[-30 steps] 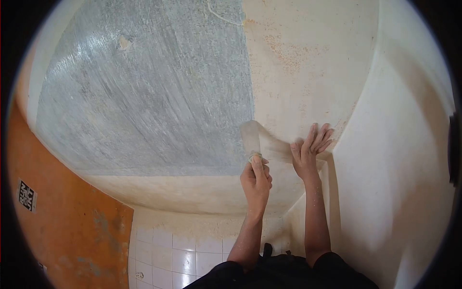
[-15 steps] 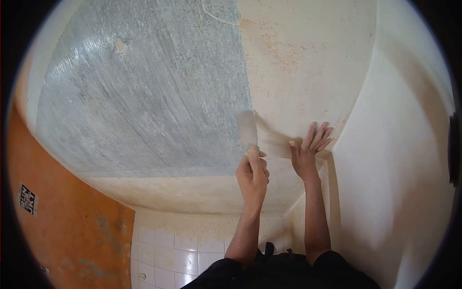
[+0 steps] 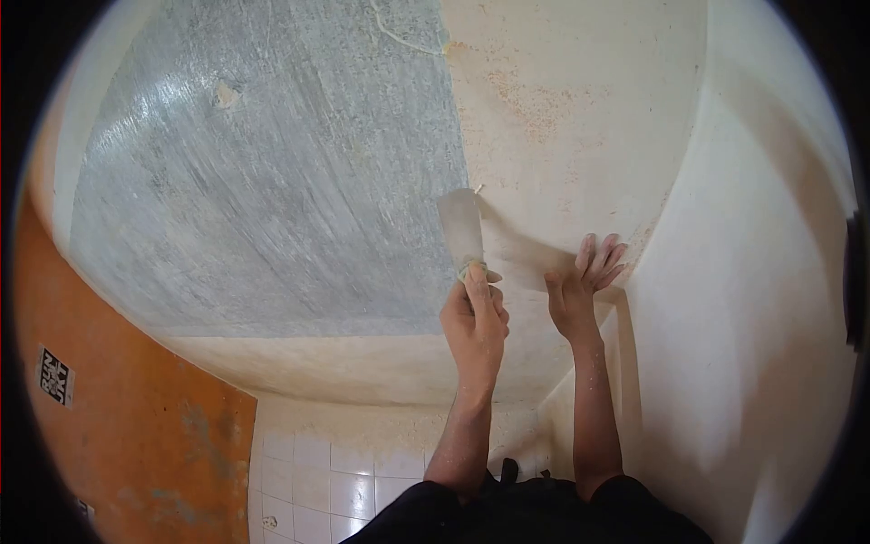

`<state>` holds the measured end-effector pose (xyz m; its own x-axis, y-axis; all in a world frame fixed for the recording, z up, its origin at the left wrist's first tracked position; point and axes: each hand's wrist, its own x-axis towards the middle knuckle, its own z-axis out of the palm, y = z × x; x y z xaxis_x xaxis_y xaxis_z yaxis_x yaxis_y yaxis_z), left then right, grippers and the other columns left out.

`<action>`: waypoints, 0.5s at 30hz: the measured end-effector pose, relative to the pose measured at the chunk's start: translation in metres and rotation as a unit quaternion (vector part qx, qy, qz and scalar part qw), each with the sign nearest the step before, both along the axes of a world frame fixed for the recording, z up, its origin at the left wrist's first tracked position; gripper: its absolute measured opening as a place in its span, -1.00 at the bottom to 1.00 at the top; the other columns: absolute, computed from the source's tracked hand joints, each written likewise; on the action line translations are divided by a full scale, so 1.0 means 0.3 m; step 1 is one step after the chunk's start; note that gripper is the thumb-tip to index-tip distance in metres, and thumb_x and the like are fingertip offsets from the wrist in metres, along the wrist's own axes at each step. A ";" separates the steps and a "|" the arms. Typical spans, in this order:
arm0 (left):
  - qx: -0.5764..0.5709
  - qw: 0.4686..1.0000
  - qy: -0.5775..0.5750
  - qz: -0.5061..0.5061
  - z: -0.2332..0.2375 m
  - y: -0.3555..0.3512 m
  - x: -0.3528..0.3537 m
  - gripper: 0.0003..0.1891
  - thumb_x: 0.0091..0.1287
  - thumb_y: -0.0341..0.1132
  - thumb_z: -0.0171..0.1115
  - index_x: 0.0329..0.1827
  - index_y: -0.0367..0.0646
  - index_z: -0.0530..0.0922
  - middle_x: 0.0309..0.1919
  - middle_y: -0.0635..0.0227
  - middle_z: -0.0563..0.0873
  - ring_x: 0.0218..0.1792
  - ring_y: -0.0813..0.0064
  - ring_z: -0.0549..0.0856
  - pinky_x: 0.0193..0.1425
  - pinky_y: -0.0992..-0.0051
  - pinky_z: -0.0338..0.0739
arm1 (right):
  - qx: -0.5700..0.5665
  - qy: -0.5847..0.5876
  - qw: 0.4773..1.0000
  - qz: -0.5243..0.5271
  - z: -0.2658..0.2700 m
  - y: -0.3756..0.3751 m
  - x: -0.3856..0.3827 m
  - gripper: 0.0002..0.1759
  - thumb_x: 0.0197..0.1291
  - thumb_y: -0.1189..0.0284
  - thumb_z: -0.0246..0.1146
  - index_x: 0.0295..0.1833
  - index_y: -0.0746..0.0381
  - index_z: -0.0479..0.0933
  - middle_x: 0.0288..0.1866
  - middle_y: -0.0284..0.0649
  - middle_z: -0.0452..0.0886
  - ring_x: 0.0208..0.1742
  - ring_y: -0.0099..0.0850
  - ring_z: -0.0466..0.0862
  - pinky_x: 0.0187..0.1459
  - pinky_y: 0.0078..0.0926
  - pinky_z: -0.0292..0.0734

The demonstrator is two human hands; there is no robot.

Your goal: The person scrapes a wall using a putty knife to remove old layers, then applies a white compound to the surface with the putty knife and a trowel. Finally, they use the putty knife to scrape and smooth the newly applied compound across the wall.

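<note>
My left hand [image 3: 474,313] is closed around a scraper [image 3: 462,227], with the thumb along the front of its grip. The wide metal blade points up and lies against the wall at the edge between the grey-blue patch [image 3: 299,190] and the cream surface [image 3: 580,118]. A tiny pale flake [image 3: 479,189] shows at the blade's upper right corner. My right hand [image 3: 584,281] rests with its fingers spread on the cream wall, close to the corner and to the right of the scraper. The scraper's handle is mostly hidden in my left hand.
A pale side wall [image 3: 734,299] meets the cream surface at the right. Low on the left is an orange panel [image 3: 145,426] with a black-and-white sticker [image 3: 55,376]. White tiles [image 3: 313,471] lie below. A thin pale strip [image 3: 403,38] curls near the patch's top right.
The scraper and my left hand have moved slightly upward along the patch's edge. A small flake now shows at the blade's corner. My right hand stays at nearly the same spot.
</note>
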<state>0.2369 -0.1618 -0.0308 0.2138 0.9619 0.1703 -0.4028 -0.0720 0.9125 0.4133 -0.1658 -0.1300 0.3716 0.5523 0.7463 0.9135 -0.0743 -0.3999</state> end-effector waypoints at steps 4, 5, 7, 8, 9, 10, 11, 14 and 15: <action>0.000 1.000 0.002 0.008 0.049 -0.011 0.010 -0.57 0.58 -0.02 0.01 -0.21 -0.27 0.51 -0.63 0.59 0.35 -0.67 0.82 0.28 -0.66 0.69 0.13 | 0.000 -0.013 1.000 -0.002 -0.003 -0.003 0.012 -0.06 0.49 -0.10 -0.13 0.61 0.33 -0.32 0.59 0.29 -0.63 0.54 0.31 -0.71 0.34 0.38 -0.84; -0.003 1.000 0.001 0.012 0.052 -0.005 0.008 -0.57 0.58 -0.02 0.01 -0.21 -0.27 0.51 -0.63 0.59 0.35 -0.67 0.82 0.28 -0.66 0.69 0.13 | -0.002 -0.014 1.000 0.002 0.000 -0.001 0.007 -0.06 0.49 -0.10 -0.13 0.61 0.33 -0.32 0.59 0.29 -0.63 0.54 0.31 -0.71 0.34 0.38 -0.84; 0.049 0.999 -0.005 0.013 0.068 0.012 0.012 -0.57 0.58 -0.03 0.00 -0.21 -0.27 0.52 -0.64 0.59 0.35 -0.68 0.82 0.28 -0.66 0.70 0.13 | 0.005 -0.005 1.000 -0.001 0.011 -0.005 0.001 -0.06 0.49 -0.08 -0.11 0.61 0.33 -0.33 0.59 0.32 -0.61 0.54 0.32 -0.71 0.34 0.38 -0.85; 0.052 0.999 -0.005 0.012 0.060 0.010 0.008 -0.57 0.58 -0.03 0.00 -0.21 -0.27 0.52 -0.64 0.59 0.35 -0.68 0.82 0.28 -0.66 0.70 0.13 | 0.008 -0.005 1.000 -0.002 0.009 -0.006 0.002 -0.06 0.49 -0.08 -0.11 0.61 0.33 -0.33 0.59 0.32 -0.61 0.54 0.32 -0.71 0.34 0.38 -0.85; 0.036 0.999 -0.007 -0.001 0.042 0.005 0.001 -0.58 0.58 -0.03 0.00 -0.21 -0.27 0.52 -0.64 0.59 0.35 -0.68 0.82 0.28 -0.66 0.70 0.13 | 0.002 -0.007 1.000 -0.003 0.002 -0.007 0.004 -0.06 0.49 -0.08 -0.11 0.60 0.36 -0.32 0.59 0.34 -0.59 0.54 0.33 -0.71 0.34 0.39 -0.85; 0.019 1.000 -0.009 -0.014 0.034 0.006 0.000 -0.58 0.58 -0.03 0.01 -0.22 -0.28 0.52 -0.64 0.59 0.35 -0.68 0.82 0.29 -0.66 0.69 0.13 | -0.005 -0.009 1.000 -0.004 0.002 -0.004 0.010 -0.05 0.49 -0.09 -0.11 0.59 0.38 -0.32 0.59 0.36 -0.57 0.53 0.33 -0.71 0.34 0.39 -0.85; 0.019 1.000 -0.011 -0.014 0.058 0.008 0.008 -0.58 0.58 -0.03 0.01 -0.22 -0.28 0.52 -0.64 0.59 0.35 -0.68 0.82 0.29 -0.66 0.69 0.13 | -0.005 -0.011 1.000 -0.004 0.007 -0.002 0.013 -0.05 0.49 -0.09 -0.11 0.59 0.38 -0.32 0.59 0.36 -0.57 0.53 0.33 -0.71 0.34 0.39 -0.85; 0.048 0.999 -0.001 0.011 0.105 0.004 0.009 -0.53 0.54 0.08 0.04 -0.19 -0.25 0.51 -0.59 0.59 0.34 -0.68 0.83 0.23 -0.67 0.71 0.01 | -0.005 -0.003 1.000 -0.011 -0.002 -0.005 -0.002 -0.03 0.48 -0.11 -0.10 0.59 0.38 -0.32 0.59 0.35 -0.56 0.53 0.33 -0.71 0.34 0.39 -0.85; 0.050 0.999 0.008 0.020 0.086 0.004 0.008 -0.53 0.55 0.07 0.04 -0.18 -0.26 0.51 -0.59 0.59 0.34 -0.68 0.83 0.23 -0.67 0.71 0.01 | -0.008 -0.002 1.000 -0.009 -0.008 -0.003 0.004 -0.02 0.47 -0.12 -0.10 0.60 0.37 -0.32 0.60 0.33 -0.57 0.53 0.33 -0.72 0.34 0.39 -0.85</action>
<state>0.2394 -0.1605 -0.0051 0.1792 0.9482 0.2622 -0.3826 -0.1784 0.9065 0.4147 -0.1667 -0.1323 0.3786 0.5573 0.7390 0.9137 -0.0977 -0.3945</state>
